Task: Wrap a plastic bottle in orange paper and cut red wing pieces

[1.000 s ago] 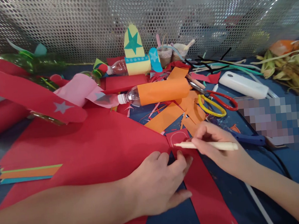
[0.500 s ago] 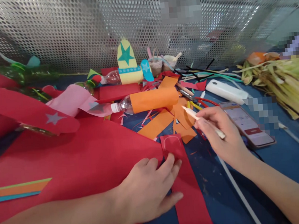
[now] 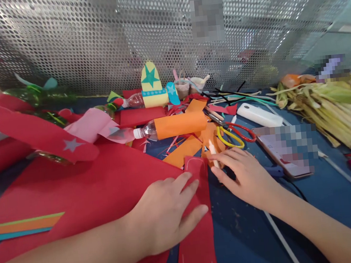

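The blue worktop (image 3: 323,200) was crowded with craft scraps in front of a perforated metal wall (image 3: 93,36). The largest thing under me was a big red paper sheet (image 3: 76,189), which lay flat and covered the left part of the worktop. My left hand (image 3: 167,214) rested on its right edge, palm down and fingers spread, and it pressed at the same time on the red paper strip (image 3: 197,211) that ran toward me from the corner of the sheet. Near the far end of this strip a pale curved line (image 3: 192,159) was drawn.

I judged the strip to be very light, thin and floppy. It would slide easily on the smooth worktop and could crease or tear if pulled, so a flat hand was the safer hold, and for lifting it I would pinch it at an edge, close to the drawn end.

My right hand (image 3: 247,174) lay just beside that end, fingers loosely curled, with the white pen (image 3: 213,152) between the fingertips, its tip pointing away from me. How firmly I held it I could not tell. The pen looked stiff and light, easy to grip at its middle.

Farther back lay an orange-wrapped bottle (image 3: 175,125) on its side, orange paper pieces (image 3: 183,151), and scissors with yellow and red handles (image 3: 235,136). A phone (image 3: 275,151) lay to the right, and corn husks (image 3: 329,105) beyond it.
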### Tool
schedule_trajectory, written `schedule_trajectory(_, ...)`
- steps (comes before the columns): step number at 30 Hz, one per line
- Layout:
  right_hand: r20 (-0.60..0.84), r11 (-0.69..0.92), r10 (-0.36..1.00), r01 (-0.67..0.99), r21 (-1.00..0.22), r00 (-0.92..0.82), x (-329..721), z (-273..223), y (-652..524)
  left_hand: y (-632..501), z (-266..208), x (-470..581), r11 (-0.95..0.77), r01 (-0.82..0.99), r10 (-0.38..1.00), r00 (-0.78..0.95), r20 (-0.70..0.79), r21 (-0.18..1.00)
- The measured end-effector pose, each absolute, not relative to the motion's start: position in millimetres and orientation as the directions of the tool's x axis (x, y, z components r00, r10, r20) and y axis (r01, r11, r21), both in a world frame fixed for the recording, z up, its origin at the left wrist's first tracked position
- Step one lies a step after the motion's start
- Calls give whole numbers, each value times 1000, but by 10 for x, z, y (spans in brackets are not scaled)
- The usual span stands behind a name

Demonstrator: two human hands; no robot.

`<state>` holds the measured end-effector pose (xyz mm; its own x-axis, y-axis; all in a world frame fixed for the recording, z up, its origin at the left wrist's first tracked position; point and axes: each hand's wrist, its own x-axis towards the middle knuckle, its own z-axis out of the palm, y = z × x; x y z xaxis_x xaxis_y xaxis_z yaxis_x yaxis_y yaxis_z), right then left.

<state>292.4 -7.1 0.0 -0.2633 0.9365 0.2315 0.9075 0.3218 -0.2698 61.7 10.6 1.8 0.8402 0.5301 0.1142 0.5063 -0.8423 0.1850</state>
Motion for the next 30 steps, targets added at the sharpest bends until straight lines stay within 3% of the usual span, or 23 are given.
schedule_trajectory(5,298,313,929,894,-320,-219,2946,-3,-62,261,59,600,-746,471,624,741,248,471)
schedule_trajectory(8,301,321,934,816,-481,-190,2939,52,-93,387,46,615,-579,442,717,676,171,685)
schedule_trajectory(11,283,364,930,682,-635,-233,2899,100,-152,465,9,635,-462,400,751,651,109,792)
schedule_trajectory(19,190,403,899,580,-707,-393,2809,56,-233,401,-45,654,-500,332,722,670,173,800)
schedule_trajectory(30,168,399,896,581,-710,-411,2762,-12,-247,273,-61,644,-614,291,614,761,212,734)
